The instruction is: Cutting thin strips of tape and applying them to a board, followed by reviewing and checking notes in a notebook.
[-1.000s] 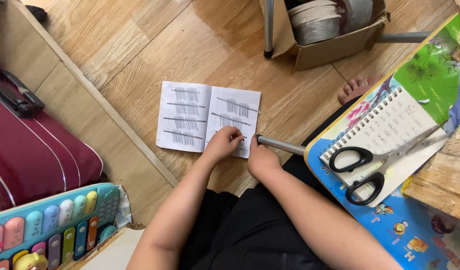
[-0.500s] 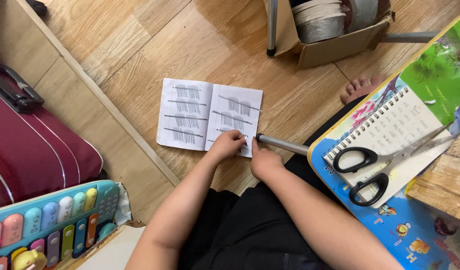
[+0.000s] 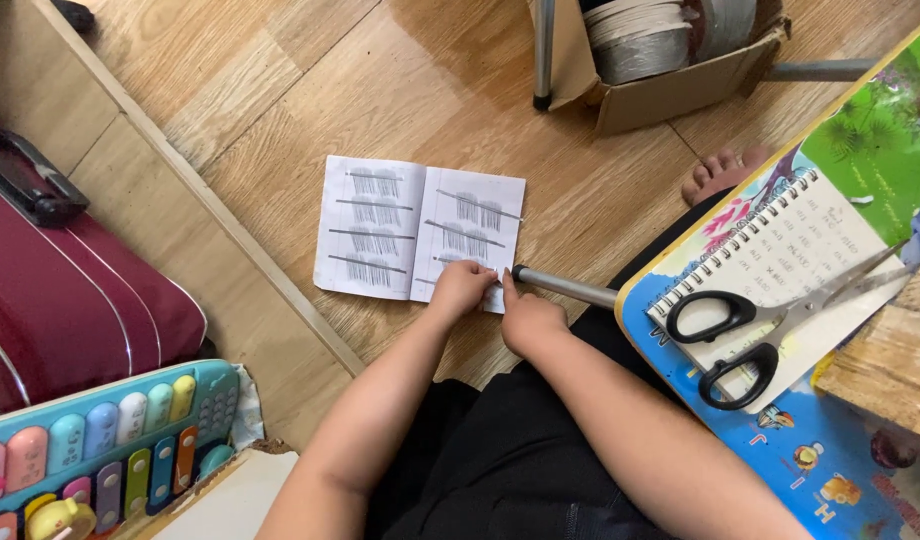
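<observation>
Cardboard box [image 3: 680,85] on the floor holds tape rolls [image 3: 635,35].

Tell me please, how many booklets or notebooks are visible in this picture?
2. One open booklet lies on the wooden floor, with the left hand and right hand at its lower right corner. One spiral notebook lies on the colourful board, under the scissors.

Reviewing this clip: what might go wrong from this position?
Both hands, left hand and right hand, pinch at the corner of the open needle booklet; a needle tip might prick a finger. The scissors lie loose on the spiral notepad atop the tilted lap table and may slide off.
</observation>
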